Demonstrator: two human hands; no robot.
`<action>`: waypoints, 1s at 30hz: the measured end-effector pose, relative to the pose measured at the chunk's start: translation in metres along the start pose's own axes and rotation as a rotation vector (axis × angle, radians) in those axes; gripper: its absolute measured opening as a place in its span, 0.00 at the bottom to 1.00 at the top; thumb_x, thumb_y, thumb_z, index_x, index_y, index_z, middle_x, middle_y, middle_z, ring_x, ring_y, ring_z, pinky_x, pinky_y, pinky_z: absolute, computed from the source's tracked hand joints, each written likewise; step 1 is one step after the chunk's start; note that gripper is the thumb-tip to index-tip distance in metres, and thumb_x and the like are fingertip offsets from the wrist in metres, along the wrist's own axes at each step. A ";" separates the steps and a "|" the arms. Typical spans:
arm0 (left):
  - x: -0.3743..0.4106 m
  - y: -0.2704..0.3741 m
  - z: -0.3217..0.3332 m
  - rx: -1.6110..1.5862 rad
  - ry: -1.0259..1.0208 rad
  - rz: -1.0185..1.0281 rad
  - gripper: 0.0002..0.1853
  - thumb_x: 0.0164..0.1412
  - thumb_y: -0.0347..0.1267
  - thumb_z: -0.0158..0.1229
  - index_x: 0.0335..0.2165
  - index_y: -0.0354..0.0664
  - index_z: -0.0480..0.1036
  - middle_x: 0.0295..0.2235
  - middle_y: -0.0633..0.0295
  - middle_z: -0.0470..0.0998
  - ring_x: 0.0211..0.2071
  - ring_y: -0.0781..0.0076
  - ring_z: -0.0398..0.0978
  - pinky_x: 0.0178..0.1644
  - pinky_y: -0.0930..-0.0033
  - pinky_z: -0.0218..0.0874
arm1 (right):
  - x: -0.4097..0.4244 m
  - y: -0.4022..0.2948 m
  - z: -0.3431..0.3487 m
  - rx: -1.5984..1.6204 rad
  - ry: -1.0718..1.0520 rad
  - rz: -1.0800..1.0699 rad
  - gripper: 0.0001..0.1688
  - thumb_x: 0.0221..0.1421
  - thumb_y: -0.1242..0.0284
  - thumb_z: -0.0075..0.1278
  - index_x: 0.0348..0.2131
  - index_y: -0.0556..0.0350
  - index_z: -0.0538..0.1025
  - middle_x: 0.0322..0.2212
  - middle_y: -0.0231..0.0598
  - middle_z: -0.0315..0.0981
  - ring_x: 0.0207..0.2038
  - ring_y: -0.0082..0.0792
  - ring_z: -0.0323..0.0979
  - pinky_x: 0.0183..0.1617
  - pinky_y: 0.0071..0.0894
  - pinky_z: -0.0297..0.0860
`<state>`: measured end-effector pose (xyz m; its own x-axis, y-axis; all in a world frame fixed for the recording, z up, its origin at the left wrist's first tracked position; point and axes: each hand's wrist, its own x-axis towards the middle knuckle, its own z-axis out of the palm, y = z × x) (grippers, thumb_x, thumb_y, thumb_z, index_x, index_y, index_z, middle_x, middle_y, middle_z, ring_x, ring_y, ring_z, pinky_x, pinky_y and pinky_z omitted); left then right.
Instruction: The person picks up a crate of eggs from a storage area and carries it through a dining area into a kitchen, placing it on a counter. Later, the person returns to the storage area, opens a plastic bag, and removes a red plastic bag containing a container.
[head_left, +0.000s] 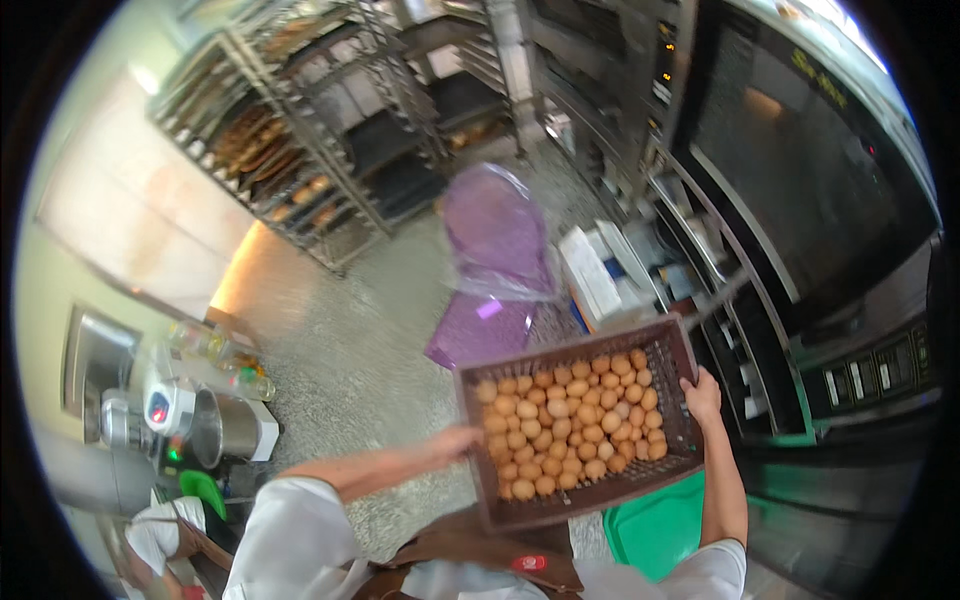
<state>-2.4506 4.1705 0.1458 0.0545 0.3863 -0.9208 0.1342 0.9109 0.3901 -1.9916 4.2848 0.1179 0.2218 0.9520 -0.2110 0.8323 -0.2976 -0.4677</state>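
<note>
Between my two hands is a brown plastic crate with slotted walls, held in front of my apron and tilted a little in the view. Brown eggs cover most of its bottom. My left hand grips the crate's left end wall; it is blurred and its fingertips are hidden. On the opposite end, my right hand is closed over the rim, thumb on the near side. Below the crate's right corner a green plastic tray or lid shows partly.
Purple plastic bags lie on the grey floor ahead, beside white boxes. Rack trolleys with baked goods stand at the back. Ovens line the right. A mixer bowl and bottles are at left, near another person.
</note>
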 end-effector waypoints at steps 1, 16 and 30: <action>0.025 -0.001 0.003 0.060 -0.001 -0.009 0.09 0.48 0.35 0.54 0.28 0.43 0.71 0.25 0.63 0.71 0.25 0.74 0.65 0.24 0.71 0.55 | -0.010 0.023 0.000 -0.003 -0.011 0.048 0.20 0.47 0.69 0.53 0.42 0.52 0.72 0.35 0.49 0.74 0.41 0.49 0.71 0.43 0.42 0.66; 0.135 0.246 0.032 0.609 -0.226 0.112 0.18 0.44 0.31 0.50 0.39 0.42 0.68 0.27 0.65 0.71 0.25 0.77 0.64 0.22 0.73 0.52 | -0.069 0.068 0.019 0.403 0.237 0.491 0.18 0.50 0.70 0.53 0.40 0.62 0.71 0.32 0.47 0.76 0.35 0.39 0.74 0.40 0.34 0.67; 0.240 0.343 0.127 1.141 -0.343 0.419 0.11 0.43 0.33 0.53 0.26 0.36 0.73 0.23 0.59 0.73 0.23 0.72 0.68 0.22 0.70 0.57 | -0.123 0.069 0.130 0.717 0.471 0.822 0.23 0.51 0.77 0.50 0.47 0.65 0.65 0.39 0.45 0.73 0.41 0.35 0.71 0.46 0.30 0.64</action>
<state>-2.2655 4.5578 0.0581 0.5300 0.4014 -0.7470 0.8106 0.0189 0.5853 -2.0272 4.1383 0.0002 0.8465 0.3446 -0.4058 -0.0881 -0.6611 -0.7451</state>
